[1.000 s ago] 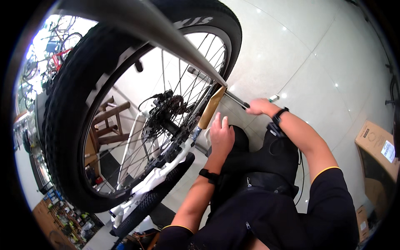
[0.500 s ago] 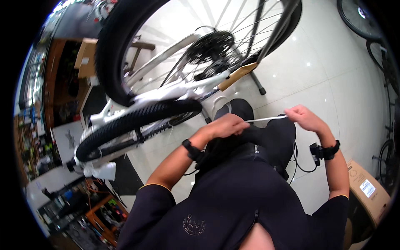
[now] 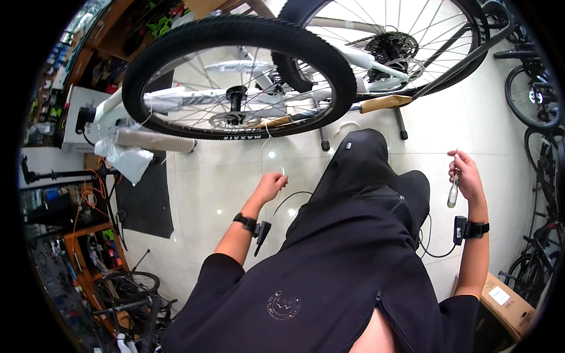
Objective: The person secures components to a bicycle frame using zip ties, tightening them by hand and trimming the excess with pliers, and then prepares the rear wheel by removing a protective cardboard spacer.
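Note:
My left hand (image 3: pixel 271 186) is closed in a pinch on a thin white strip (image 3: pixel 283 171), most of it hidden by the fingers. Well apart to the right, my right hand (image 3: pixel 468 175) grips a small tool with a clear handle, which looks like a screwdriver (image 3: pixel 452 197). Its handle points back toward me, and its other end is hard to make out. Ahead of my left hand is a bicycle wheel (image 3: pixel 347 88) with a black knobby tyre, beside a partly wrapped white bicycle frame (image 3: pixel 362 59). A thin white tie (image 3: pixel 269 138) dangles from the wheel's lower rim.
Brown cardboard wrap (image 3: pixel 382 104) covers a bar near the rear wheel. Stand feet (image 3: pixel 401 126) rest on the tiles. A dark mat (image 3: pixel 144 203) lies left; a cardboard box (image 3: pixel 507 303) stands at lower right. More bicycles (image 3: pixel 532 97) line the right side.
My hands have moved far apart, and the white strip no longer stretches between them. The clear-handled tool now shows in my right hand. The view has shifted, bringing the near wheel into fuller sight.

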Tool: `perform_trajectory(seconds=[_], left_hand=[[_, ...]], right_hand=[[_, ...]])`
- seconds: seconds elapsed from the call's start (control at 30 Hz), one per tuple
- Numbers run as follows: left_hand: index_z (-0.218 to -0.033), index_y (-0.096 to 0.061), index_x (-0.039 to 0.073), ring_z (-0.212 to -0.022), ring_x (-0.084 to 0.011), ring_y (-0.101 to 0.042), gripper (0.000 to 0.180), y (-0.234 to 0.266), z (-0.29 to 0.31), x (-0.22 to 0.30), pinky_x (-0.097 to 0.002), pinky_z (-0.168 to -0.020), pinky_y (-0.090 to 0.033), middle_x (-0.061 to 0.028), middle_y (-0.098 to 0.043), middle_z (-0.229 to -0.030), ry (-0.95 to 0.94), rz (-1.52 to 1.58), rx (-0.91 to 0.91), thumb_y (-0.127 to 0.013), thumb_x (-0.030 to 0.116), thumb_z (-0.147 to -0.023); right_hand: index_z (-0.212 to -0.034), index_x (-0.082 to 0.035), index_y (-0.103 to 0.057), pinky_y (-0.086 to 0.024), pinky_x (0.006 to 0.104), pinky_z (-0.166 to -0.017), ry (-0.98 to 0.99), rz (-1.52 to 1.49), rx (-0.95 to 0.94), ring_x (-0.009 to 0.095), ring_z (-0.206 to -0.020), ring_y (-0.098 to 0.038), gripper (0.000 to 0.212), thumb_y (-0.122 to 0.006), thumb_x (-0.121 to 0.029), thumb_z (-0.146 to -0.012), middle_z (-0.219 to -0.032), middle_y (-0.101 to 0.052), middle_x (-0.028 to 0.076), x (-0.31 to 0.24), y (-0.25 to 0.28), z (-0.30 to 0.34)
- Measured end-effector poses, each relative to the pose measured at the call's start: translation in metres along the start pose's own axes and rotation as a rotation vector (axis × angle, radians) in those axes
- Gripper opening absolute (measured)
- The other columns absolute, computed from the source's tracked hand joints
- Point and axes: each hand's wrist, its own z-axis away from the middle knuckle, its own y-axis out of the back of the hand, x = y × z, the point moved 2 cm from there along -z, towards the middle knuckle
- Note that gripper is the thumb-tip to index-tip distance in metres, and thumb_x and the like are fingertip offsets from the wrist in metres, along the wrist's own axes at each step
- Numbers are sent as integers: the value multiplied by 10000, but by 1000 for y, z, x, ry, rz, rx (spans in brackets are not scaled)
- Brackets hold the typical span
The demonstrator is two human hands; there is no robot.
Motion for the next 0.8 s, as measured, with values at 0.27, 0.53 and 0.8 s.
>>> perform_trajectory(seconds=[0.27, 0.53, 0.8], left_hand=[[-969, -671, -9, -917, -392, -641, 306, 7, -44, -80, -455, -834, -501, -241, -668, -964, 121, -253, 410, -541, 254, -886], [-991, -638, -8, -717, -179, -615, 286, 94, -52, -39, -315, -689, -491, -85, -660, -807, 53, 278, 835, -559, 253, -908], [-1083, -602, 11, -939, -173, -575, 212, 282, 96, 203, -294, -846, -447, -100, -623, -1044, -1046, -177, 1402, -631, 101, -893]], right_hand=[[-1022, -40, -579, -463, 237, -437, -311, -132, -27, 85, -466, -479, 208, -535, -226, -940, -635, -511, -21, -15, -16, 10], [-1125, 23, -505, -517, 297, -521, -275, 98, -206, 161, -589, -576, 230, -492, -29, -901, -758, -581, 77, -46, -125, 50], [-1089, -13, -550, -475, 240, -492, -17, 267, -130, 93, -554, -542, 204, -524, -106, -910, -737, -565, 29, -66, -92, 65]])
